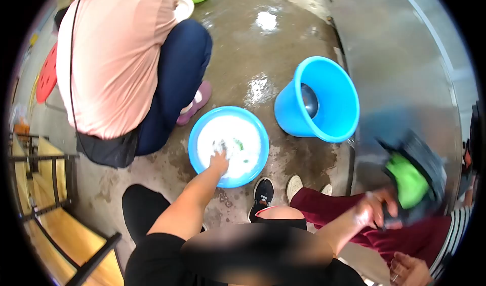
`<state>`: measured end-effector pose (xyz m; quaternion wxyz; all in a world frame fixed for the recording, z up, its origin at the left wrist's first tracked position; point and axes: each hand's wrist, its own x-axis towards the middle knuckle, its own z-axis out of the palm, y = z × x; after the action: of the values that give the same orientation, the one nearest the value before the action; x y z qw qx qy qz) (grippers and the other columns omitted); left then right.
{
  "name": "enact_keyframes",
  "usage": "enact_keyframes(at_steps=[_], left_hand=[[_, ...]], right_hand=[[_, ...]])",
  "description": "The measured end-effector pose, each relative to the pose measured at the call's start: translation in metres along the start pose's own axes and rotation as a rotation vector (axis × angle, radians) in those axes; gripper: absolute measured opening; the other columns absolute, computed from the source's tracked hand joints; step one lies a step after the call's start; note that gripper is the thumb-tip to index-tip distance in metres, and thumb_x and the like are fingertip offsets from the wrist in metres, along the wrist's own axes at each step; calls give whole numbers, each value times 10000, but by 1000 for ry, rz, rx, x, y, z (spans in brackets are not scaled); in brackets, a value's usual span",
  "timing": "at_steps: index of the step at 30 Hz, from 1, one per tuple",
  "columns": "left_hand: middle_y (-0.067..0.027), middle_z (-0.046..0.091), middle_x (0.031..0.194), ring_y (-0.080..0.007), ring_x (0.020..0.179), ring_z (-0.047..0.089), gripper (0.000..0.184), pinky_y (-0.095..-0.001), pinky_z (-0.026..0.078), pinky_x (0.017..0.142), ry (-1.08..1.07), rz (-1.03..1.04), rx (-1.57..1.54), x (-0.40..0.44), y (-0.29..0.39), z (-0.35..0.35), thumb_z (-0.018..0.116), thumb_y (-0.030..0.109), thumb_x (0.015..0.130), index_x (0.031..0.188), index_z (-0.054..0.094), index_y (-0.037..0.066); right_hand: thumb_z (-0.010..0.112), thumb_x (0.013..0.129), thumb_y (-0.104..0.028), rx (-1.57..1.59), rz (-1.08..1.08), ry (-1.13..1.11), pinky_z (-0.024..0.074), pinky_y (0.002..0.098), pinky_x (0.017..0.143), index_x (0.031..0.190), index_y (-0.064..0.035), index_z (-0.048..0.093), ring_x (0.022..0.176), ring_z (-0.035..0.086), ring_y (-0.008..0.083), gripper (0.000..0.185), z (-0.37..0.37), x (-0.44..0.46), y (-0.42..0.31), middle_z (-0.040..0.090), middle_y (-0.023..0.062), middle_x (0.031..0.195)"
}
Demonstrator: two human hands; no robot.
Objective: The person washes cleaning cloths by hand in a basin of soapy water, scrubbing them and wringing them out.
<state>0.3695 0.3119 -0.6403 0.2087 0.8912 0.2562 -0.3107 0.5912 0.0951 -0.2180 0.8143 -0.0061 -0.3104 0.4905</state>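
Note:
My left hand (220, 162) reaches down into the white suds of a round blue basin (193, 151); its fingers are sunk in the foam and hidden. Bits of green show in the foam beside it. Out to the right, my right hand (377, 209) is raised and closed on a dark, blurred item (430, 167) with a bright green part (408, 182). Some foam clings to that hand near the thumb.
A tall blue bucket (340, 101) holding a dark round object stands right of the basin. A person in a pink shirt (114, 58) squats at the left. Another person in maroon trousers (405, 240) is close at my right. Wooden-seated stools (81, 235) stand lower left; the floor (253, 37) is wet.

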Motion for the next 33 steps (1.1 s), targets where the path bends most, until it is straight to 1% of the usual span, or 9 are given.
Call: enact_keyframes(at_steps=[3,8,11,13,15,19,23,28,33], left_hand=[[-194,332,1298,-422,1165,357,608,-501,387,884,-89,47,-24,-3,1,8,542,219,756,1312,334,85],[-237,355,1239,-418,1126,406,655,-463,406,886,461,35,-351,-17,20,-4,615,174,697,1287,346,78],[-233,366,1223,-396,1117,427,648,-453,407,889,1,221,-394,-24,31,-20,602,164,708,1293,338,74],[-245,369,1218,-379,1090,461,551,-438,420,874,-35,236,-377,-15,35,5,563,128,731,1248,384,62],[-252,390,1193,-386,1030,498,439,-438,430,852,117,171,-431,-12,35,25,513,76,743,1175,437,52],[-250,430,1148,-394,998,506,376,-438,429,845,94,176,-471,-14,27,23,489,31,727,1102,476,44],[-271,494,1084,-407,1013,493,339,-431,408,878,198,53,-585,-7,17,20,508,53,709,1044,497,3],[-265,574,997,-391,974,539,333,-410,426,863,153,-118,-764,-20,10,18,515,121,731,1033,518,-19],[-265,569,1013,-381,985,539,334,-403,420,871,126,-159,-763,-27,13,11,519,133,735,1033,524,-19]], right_hand=[[608,645,-13,-3,-218,-155,488,323,413,756,-34,524,553,551,187,141,40,23,9,566,91,719],[591,660,60,136,-297,-203,568,328,459,706,-12,573,669,601,196,87,50,48,30,583,86,723],[608,666,54,109,-650,-50,562,305,521,912,1,558,789,588,191,257,28,26,20,570,101,872],[605,721,8,154,-669,445,537,286,567,1130,0,444,926,553,197,440,11,21,28,514,119,1026],[564,800,-45,-272,-353,901,509,294,613,1227,-13,346,969,522,200,481,-5,25,30,435,157,1192],[495,872,-112,-364,247,1105,457,289,619,1222,-62,396,794,538,183,367,-48,26,61,468,214,1216],[541,813,-36,-168,183,1144,357,224,528,1191,-46,411,680,454,127,400,-58,39,33,503,181,1147],[605,706,52,-32,-469,-132,407,251,404,1030,-29,510,561,488,137,347,39,55,-7,573,58,793],[587,769,-84,-5,-192,-368,452,315,412,900,-30,644,574,548,188,153,46,45,-1,609,117,717]])
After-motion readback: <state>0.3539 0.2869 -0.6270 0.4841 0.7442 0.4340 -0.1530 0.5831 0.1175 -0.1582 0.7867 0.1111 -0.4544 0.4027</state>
